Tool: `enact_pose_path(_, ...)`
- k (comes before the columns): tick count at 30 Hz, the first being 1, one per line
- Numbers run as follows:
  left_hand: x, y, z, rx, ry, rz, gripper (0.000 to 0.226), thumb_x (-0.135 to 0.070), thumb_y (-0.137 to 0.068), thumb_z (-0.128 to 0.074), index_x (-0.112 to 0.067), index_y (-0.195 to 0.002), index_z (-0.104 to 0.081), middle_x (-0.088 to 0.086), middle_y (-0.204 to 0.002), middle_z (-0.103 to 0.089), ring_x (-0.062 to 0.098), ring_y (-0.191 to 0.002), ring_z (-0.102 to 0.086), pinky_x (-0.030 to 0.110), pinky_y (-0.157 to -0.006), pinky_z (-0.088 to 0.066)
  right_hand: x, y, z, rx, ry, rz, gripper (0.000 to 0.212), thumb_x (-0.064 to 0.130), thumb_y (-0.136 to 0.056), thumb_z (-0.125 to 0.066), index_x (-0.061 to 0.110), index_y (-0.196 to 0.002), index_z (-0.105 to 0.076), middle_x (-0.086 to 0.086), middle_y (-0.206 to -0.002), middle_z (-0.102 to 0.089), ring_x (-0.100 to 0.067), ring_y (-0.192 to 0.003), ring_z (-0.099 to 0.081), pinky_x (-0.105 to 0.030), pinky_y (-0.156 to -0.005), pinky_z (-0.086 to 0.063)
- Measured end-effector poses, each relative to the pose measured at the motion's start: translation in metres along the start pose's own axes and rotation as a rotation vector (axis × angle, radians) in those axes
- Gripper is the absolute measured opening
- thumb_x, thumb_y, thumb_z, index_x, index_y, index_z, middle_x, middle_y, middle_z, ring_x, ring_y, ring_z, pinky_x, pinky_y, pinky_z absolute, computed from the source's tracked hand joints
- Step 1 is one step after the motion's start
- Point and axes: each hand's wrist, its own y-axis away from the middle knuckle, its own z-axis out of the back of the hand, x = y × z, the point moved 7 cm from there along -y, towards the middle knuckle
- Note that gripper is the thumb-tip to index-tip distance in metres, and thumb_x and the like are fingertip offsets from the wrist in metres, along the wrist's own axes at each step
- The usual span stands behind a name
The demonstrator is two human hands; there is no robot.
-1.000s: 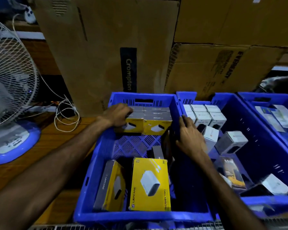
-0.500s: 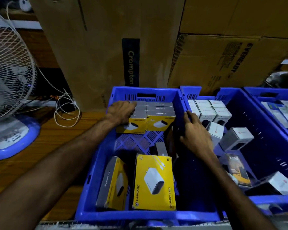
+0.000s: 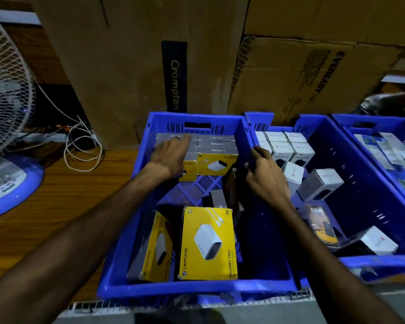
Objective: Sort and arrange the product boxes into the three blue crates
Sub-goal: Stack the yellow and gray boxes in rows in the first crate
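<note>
Left hand (image 3: 171, 155) flat on stacked yellow boxes (image 3: 216, 152), right hand (image 3: 265, 176) gripping crate wall (image 3: 246, 141)

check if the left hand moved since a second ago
Yes. The left hand slid away from the person, from the front edge of the stacked yellow boxes onto their grey tops, toward the blue plastic crate's far wall.

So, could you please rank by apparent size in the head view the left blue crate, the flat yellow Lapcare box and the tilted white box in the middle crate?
1. left blue crate, by far the largest.
2. flat yellow Lapcare box.
3. tilted white box in the middle crate, which looks smallest, though it lies farther from the camera, so its true size against the yellow box is unsure.
</note>
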Motion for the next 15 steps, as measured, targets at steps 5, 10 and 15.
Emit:
enact_pose_path(5,-0.069,0.022,-0.005,0.231,0.301,-0.316,0.059,-0.016,-0.077,-0.086,-0.033,-0.120,-0.049,-0.007,-0.120,-0.049,0.015,-0.105,-0.051,0.035,-0.088,-0.048,-0.010,-0.001,0.009,-0.097,-0.233,-0.089,0.039,0.018,-0.098,-0.048,0.017,-0.134,-0.063,-0.004,-0.150,-0.053,-0.034,-0.128,-0.056,-0.045,-0.106,-0.047)
enact_pose_path(10,-0.119,0.043,-0.024,0.452,0.306,-0.601,0.048,-0.001,-0.073,-0.079,-0.019,-0.117,-0.074,-0.010,-0.100,-0.057,0.009,-0.100,-0.046,0.017,-0.088,-0.042,-0.012,0.001,0.012,-0.131,-0.245,-0.125,0.036,0.011,-0.095,-0.047,0.015,-0.123,-0.069,-0.015,-0.132,-0.064,-0.038,-0.114,-0.063,-0.042,-0.093,-0.051)
enact_pose_path(15,-0.118,0.053,-0.034,0.460,0.372,-0.620,0.035,-0.008,-0.079,-0.081,-0.017,-0.113,-0.076,-0.002,-0.118,-0.072,0.001,-0.101,-0.056,0.021,-0.091,-0.051,-0.010,0.002,0.012,-0.147,-0.203,-0.132,0.033,0.016,-0.097,-0.047,0.017,-0.123,-0.068,-0.014,-0.131,-0.064,-0.039,-0.109,-0.064,-0.043,-0.089,-0.052)
